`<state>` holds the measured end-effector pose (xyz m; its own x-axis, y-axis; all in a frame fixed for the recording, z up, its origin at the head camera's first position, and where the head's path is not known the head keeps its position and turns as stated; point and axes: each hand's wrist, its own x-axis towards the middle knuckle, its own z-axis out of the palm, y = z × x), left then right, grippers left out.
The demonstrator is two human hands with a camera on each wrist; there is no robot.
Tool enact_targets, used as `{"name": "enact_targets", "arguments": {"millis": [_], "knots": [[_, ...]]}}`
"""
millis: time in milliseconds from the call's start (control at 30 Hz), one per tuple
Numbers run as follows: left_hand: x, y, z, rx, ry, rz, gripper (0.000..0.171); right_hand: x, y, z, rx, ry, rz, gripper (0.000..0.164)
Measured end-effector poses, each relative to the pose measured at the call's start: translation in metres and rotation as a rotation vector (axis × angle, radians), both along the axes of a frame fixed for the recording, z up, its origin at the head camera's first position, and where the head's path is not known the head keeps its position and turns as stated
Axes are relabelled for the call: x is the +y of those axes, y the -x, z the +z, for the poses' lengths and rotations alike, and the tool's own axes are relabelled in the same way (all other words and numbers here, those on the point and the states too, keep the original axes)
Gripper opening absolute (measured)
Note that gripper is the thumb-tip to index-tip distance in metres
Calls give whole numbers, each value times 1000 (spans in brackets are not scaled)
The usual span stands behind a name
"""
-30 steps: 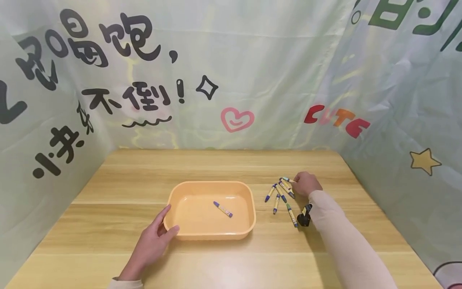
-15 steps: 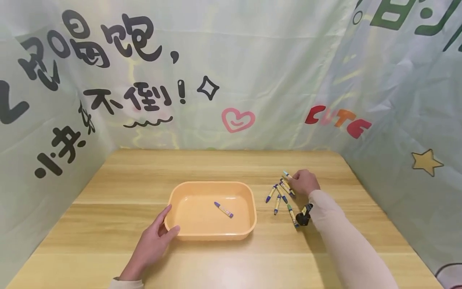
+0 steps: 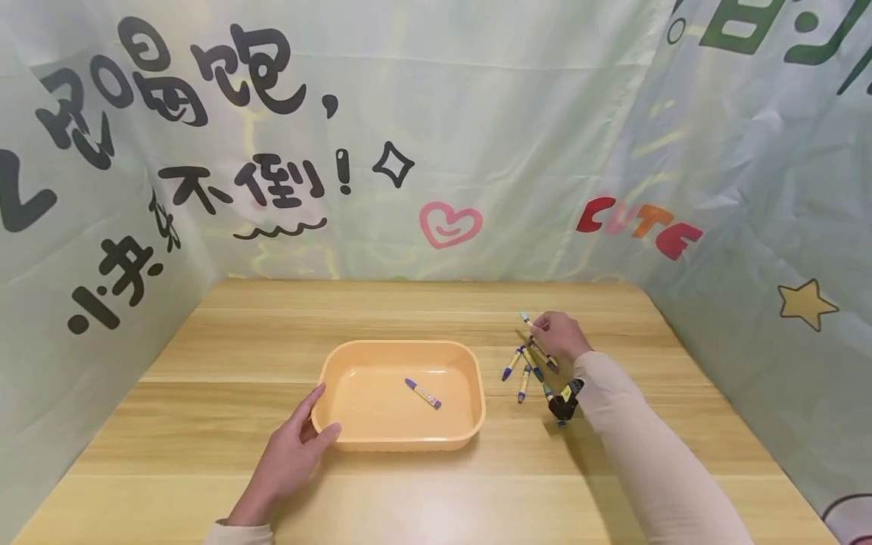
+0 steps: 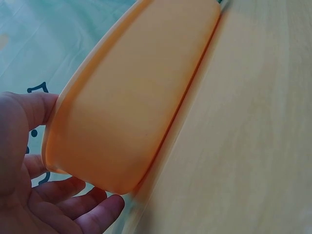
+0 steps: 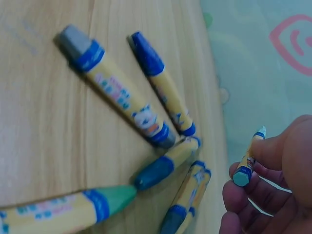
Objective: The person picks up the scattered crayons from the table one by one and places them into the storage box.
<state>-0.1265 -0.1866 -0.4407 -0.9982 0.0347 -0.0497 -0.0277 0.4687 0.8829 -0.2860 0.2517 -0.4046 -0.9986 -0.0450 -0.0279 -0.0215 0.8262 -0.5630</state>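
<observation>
My right hand (image 3: 562, 333) pinches a pale-teal crayon (image 5: 243, 176) between thumb and fingers, its tip pointing up and left in the head view. Below that hand several crayons in yellow wrappers lie loosely piled. In the right wrist view these include a grey crayon (image 5: 119, 100), a dark-blue crayon (image 5: 158, 75) and a green crayon (image 5: 109, 199). My left hand (image 3: 289, 458) holds the orange plastic tray (image 3: 395, 444) at its near left corner, thumb and fingers around the rim. Inside the tray lies one purple-blue crayon (image 3: 423, 393).
Tray and crayons sit on a wooden table (image 3: 436, 499). A printed fabric curtain (image 3: 518, 136) surrounds its back and sides. A black wrist camera (image 3: 564, 405) on the right wrist covers part of a crayon beneath it.
The right hand has lifted the pale-teal crayon from the pile's far edge and moved it up and to the left. My left hand keeps its hold on the tray.
</observation>
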Motion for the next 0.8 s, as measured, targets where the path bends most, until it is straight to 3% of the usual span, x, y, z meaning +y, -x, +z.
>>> {"name": "enact_targets", "arguments": {"millis": [800], "knots": [[1, 0, 0, -3, -7, 14, 71, -49, -3, 25, 16, 79, 131, 26]]}}
